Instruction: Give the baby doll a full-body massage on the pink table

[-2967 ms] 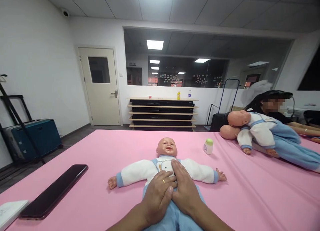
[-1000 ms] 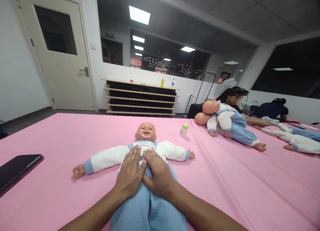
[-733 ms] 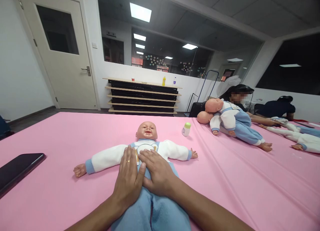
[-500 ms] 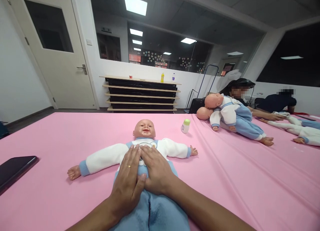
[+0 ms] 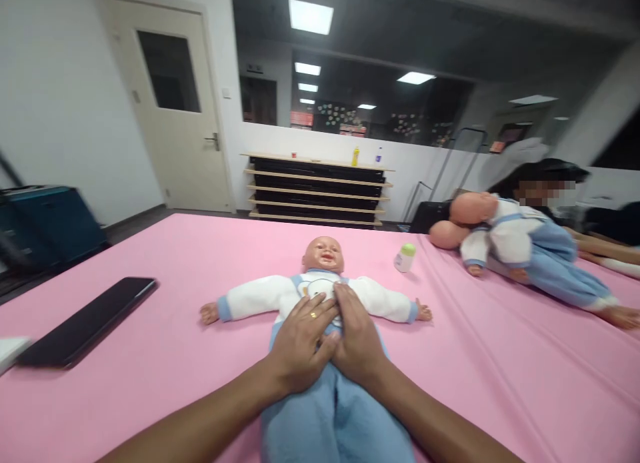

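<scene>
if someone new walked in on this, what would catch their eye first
Probably the doll on its back in the middle, arms spread on the pink cloth, with the left hand and right hand resting side by side on its front. Next might come the two other dolls piled together at the picture's right, and the black phone lying at its left.

No text, number or brand is legible: taking the view's centre as the dial, the green-capped white bottle (image 5: 405, 259) just past three o'clock bears blurred print, the yellow bottle (image 5: 355, 157) at one and the purple-labelled bottle (image 5: 379, 155) between one and two are too small to read, and the red panel (image 5: 302, 120) near twelve is smeared
</scene>
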{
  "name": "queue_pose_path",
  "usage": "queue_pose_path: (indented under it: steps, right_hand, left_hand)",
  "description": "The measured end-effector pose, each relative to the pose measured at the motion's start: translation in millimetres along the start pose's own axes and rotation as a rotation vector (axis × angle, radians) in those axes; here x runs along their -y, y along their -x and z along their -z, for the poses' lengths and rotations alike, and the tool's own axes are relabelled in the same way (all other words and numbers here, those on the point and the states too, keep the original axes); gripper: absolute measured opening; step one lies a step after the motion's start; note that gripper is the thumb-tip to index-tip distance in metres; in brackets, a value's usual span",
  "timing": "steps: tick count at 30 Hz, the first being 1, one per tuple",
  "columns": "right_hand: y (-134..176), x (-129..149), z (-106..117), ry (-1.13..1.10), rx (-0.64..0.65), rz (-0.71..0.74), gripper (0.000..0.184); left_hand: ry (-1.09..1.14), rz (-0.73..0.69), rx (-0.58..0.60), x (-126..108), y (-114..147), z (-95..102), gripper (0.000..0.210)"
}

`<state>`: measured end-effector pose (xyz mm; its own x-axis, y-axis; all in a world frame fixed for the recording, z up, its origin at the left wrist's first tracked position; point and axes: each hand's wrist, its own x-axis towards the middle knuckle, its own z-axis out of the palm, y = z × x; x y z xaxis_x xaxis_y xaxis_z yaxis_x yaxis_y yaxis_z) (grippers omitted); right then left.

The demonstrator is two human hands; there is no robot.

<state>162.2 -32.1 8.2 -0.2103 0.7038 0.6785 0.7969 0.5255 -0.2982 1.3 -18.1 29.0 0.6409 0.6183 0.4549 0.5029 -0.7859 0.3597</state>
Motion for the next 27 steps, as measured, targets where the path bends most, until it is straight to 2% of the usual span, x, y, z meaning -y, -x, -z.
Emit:
queue_pose_path:
  steps: [4, 7, 10, 13, 17, 21, 27]
  right_hand:
    - [-2, 5, 6, -0.084, -0.014, 0.105, 0.059]
    - [-3, 7, 9, -0.112, 0.006, 0.175, 0.057]
    - [-5, 3, 8, -0.085, 0.096, 0.207, 0.060]
    - [-9, -4, 3, -0.040, 0.179, 0.204, 0.061]
    - [-13, -4, 1, -0.004, 0.218, 0.177, 0.057]
    - [-14, 1, 6, 0.070, 0.271, 0.041, 0.061]
    - [-11, -7, 0, 0.112, 0.252, -0.218, 0.074]
  left_hand:
    - [0.091, 0.190, -0.072, 1, -3, -1.1, 0.052]
    - [0.148, 0.329, -0.119, 5, -2, -5.1, 0.057]
    - [0.202, 0.461, -0.157, 7, 3, -8.4, 0.068]
    - [0.212, 0.514, -0.175, 6, 7, -10.0, 0.074]
    - [0.107, 0.432, -0.221, -1, 11, -13.0, 0.073]
    - [-0.001, 0.314, -0.272, -4, 13, -16.2, 0.064]
    - [-0.008, 0.033, -0.151, 2, 9, -11.1, 0.049]
